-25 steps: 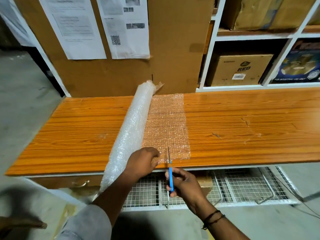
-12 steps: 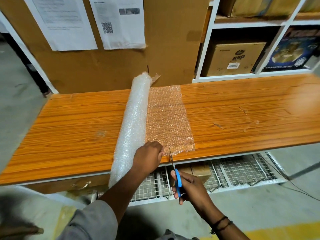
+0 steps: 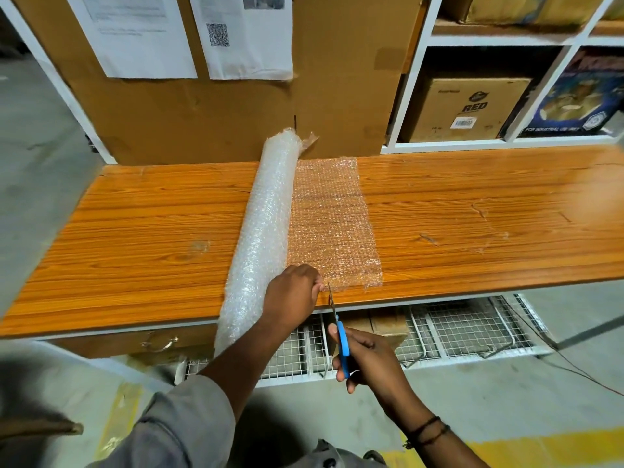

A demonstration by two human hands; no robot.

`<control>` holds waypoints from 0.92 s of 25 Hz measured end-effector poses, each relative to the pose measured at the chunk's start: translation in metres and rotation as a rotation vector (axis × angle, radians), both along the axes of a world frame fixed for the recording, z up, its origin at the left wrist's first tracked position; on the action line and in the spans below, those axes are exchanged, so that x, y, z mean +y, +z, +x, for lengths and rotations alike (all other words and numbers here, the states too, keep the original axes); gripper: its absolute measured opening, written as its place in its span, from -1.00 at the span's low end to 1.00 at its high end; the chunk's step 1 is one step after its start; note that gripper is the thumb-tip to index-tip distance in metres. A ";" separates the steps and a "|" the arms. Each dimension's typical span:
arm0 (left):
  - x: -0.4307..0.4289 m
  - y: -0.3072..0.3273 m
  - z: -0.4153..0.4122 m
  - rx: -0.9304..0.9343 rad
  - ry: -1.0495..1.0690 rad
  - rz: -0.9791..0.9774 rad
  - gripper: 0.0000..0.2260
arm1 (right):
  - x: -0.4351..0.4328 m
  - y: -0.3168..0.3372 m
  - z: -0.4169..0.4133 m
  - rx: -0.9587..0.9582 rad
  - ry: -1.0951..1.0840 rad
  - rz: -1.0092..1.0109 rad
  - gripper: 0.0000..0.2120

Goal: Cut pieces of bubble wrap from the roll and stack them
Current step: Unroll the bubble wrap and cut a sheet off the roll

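Note:
A long roll of bubble wrap (image 3: 266, 224) lies across the orange wooden table (image 3: 135, 244), its near end hanging over the front edge. An unrolled flat sheet (image 3: 332, 221) spreads to the right of the roll. My left hand (image 3: 293, 295) presses down on the near end of the sheet beside the roll. Blue-handled scissors (image 3: 339, 329) are gripped in my right hand (image 3: 368, 359) just off the table's front edge. Their blade tips meet the sheet's near edge, right next to my left fingers.
A big cardboard panel (image 3: 337, 96) with taped papers stands behind the table. White shelving (image 3: 422, 96) with boxes is at the back right. A wire mesh rack (image 3: 456, 329) sits under the table. A yellow floor line (image 3: 540, 447) runs at the bottom right.
The scissors pulled back a little toward me, so the tips now sit at the sheet's near edge. My view shifted; my left hand stayed on the sheet.

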State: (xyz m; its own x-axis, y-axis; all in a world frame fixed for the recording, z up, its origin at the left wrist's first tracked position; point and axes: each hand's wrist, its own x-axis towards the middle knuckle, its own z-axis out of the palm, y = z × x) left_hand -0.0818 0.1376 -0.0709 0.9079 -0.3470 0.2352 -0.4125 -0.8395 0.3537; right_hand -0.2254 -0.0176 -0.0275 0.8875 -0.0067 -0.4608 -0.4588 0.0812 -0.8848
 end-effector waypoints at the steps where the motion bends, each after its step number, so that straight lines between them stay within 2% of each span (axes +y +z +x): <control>1: 0.000 0.000 -0.001 0.004 0.004 -0.007 -0.95 | 0.000 -0.002 0.002 -0.002 -0.001 -0.009 -0.87; 10: -0.002 -0.001 -0.008 -0.023 0.009 -0.032 -0.92 | 0.005 -0.013 0.027 -0.074 -0.020 -0.075 -0.75; 23: 0.003 -0.012 -0.009 -0.109 -0.036 -0.038 -0.90 | 0.004 -0.020 0.034 -0.052 -0.047 -0.099 -0.77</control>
State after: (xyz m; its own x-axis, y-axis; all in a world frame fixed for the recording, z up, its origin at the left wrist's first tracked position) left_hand -0.0911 0.1401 -0.0827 0.8635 -0.3674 0.3456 -0.4795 -0.8105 0.3364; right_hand -0.1913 -0.0137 -0.0475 0.9078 -0.0926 -0.4091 -0.4098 0.0124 -0.9121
